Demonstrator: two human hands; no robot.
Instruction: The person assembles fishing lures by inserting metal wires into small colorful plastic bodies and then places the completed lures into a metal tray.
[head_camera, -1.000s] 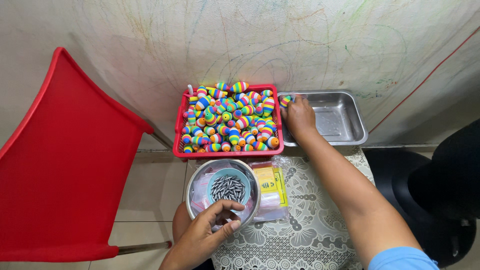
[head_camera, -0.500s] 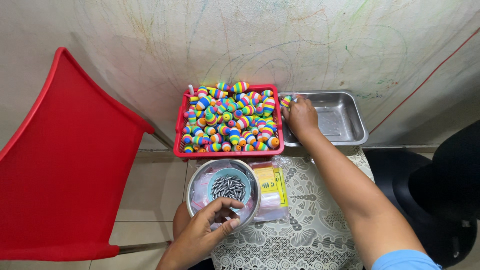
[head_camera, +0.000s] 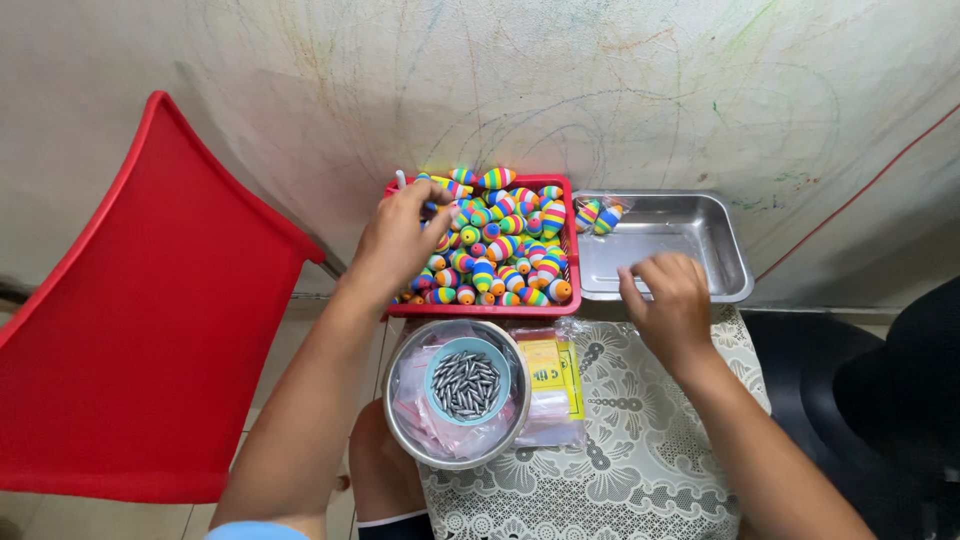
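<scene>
While the left hand (head_camera: 400, 235) dips curled fingers among the striped floats (head_camera: 500, 250) heaped in the red basket (head_camera: 480, 308), the right hand (head_camera: 668, 300), fingers loosely bent and seemingly empty, hovers over the steel tray (head_camera: 700, 240) holding two floats.

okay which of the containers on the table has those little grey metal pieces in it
The small blue cup inside the round steel bowl, nearest the camera. The red basket holds striped rainbow floats; the steel tray holds two.
</scene>
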